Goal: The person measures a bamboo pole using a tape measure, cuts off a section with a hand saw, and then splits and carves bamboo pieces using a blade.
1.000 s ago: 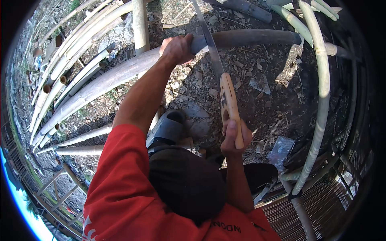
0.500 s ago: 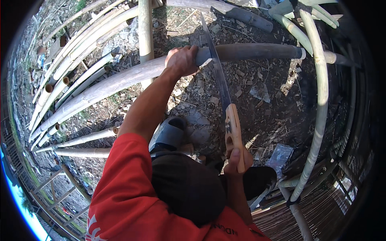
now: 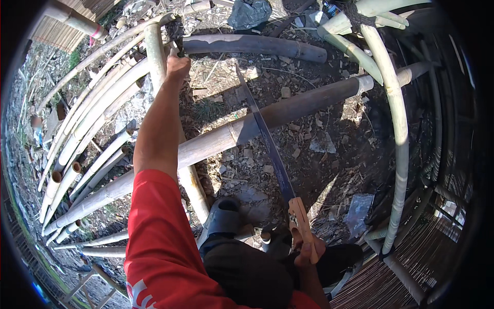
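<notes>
My right hand (image 3: 312, 251), low and right of the middle, is closed round the wooden handle of a handsaw (image 3: 301, 219). The saw's long dark blade slants away to the upper left and crosses over a long bamboo pole (image 3: 206, 151). Whether its teeth touch the pole cannot be told. My left arm is stretched far forward. At its end my left hand (image 3: 178, 67) looks closed beside the top of an upright-looking bamboo post (image 3: 153, 46), next to a dark bundle (image 3: 174, 28). What its fingers grip is too small to make out.
Several bamboo poles (image 3: 103, 123) lie stacked on the left. A thick grey bamboo piece (image 3: 252, 46) lies beyond the long pole. At the right a bent bamboo frame (image 3: 399, 139) rises. Wood chips and a clear plastic sheet (image 3: 358, 211) litter the ground; a black bag (image 3: 249, 14) lies at the back.
My left hand has let go of the long pole and reached forward and left to the post top. The saw has come nearer me in my right hand, and the view has shifted.
</notes>
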A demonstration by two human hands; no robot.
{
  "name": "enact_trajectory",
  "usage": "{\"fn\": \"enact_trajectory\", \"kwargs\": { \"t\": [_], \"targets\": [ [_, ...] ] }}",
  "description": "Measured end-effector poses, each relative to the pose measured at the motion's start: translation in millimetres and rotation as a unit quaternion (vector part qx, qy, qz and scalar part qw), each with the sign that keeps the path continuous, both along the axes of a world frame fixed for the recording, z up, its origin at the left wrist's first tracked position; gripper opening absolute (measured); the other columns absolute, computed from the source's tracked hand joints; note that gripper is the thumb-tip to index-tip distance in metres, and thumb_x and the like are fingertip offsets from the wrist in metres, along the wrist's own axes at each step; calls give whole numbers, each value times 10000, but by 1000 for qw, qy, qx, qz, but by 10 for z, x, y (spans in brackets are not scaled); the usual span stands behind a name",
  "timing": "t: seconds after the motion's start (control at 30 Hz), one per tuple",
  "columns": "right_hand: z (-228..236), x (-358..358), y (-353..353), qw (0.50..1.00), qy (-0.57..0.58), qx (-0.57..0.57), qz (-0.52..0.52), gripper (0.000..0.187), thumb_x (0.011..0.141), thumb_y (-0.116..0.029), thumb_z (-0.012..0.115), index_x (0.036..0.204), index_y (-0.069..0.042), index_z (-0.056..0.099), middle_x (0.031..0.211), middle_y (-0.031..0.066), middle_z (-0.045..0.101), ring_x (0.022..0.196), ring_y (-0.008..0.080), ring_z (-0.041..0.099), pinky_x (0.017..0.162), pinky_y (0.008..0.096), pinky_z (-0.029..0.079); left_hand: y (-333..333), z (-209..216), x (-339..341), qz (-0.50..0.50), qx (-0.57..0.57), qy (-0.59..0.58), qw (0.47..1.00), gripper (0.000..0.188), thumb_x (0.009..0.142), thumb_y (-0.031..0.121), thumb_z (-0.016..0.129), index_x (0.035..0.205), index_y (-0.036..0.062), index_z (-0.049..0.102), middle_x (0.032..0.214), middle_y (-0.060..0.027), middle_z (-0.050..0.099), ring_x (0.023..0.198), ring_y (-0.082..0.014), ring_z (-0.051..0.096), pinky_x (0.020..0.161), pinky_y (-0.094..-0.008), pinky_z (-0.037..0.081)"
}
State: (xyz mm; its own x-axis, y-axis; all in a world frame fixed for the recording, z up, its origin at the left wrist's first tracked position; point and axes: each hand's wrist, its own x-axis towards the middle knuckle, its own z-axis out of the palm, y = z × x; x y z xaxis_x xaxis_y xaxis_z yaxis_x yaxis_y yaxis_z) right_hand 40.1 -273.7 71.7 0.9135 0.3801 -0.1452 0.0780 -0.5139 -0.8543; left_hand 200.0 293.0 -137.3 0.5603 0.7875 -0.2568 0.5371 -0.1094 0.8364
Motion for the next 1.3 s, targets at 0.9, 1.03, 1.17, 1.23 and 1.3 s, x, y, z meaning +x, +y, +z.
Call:
{"fn": "enact_trajectory", "kwargs": {
  "t": [0.9, 1.03, 1.17, 1.23, 1.3],
  "targets": [
    [425, -76, 15, 997, -17, -26, 72, 394, 965, -306, 567, 773, 31, 639, 571, 61, 527, 484, 150, 549, 463, 317, 405, -2204, 455, -1079, -263, 277, 213, 899, 603, 752, 350, 866, 1235, 125, 585, 1183, -122, 674, 1172, -348, 664, 970, -537, 513],
    [598, -218, -336, 999, 23, 39, 20, 402, 971, -302, 570, 733, 20, 608, 562, 82, 560, 487, 143, 566, 469, 308, 420, -2319, 592, -1044, -276, 254, 241, 895, 477, 762, 268, 796, 1168, 115, 597, 1143, -138, 698, 1054, -367, 712, 878, -496, 572],
    [-57, 561, 720, 994, -14, 93, 54, 299, 1020, -140, 606, 746, -23, 576, 567, 21, 527, 482, 73, 493, 460, 308, 360, -2442, 550, -981, -250, 288, 183, 906, 475, 767, 280, 792, 1171, 119, 600, 1154, -138, 700, 1069, -365, 708, 893, -504, 568],
    [-49, 879, 1063, 992, 56, 115, 7, 292, 1007, -136, 631, 746, -18, 572, 568, 13, 513, 477, 76, 480, 463, 308, 361, -2524, 524, -958, -251, 291, 164, 908, 472, 770, 282, 789, 1172, 121, 600, 1159, -136, 701, 1071, -364, 708, 894, -506, 567],
    [-84, 554, 778, 994, 34, 96, 34, 289, 1004, -142, 623, 750, -11, 583, 569, 12, 509, 479, 81, 485, 466, 307, 363, -2401, 511, -1009, -254, 281, 192, 906, 477, 764, 287, 794, 1168, 121, 603, 1175, -131, 703, 1082, -357, 708, 890, -507, 567]
  ]
}}
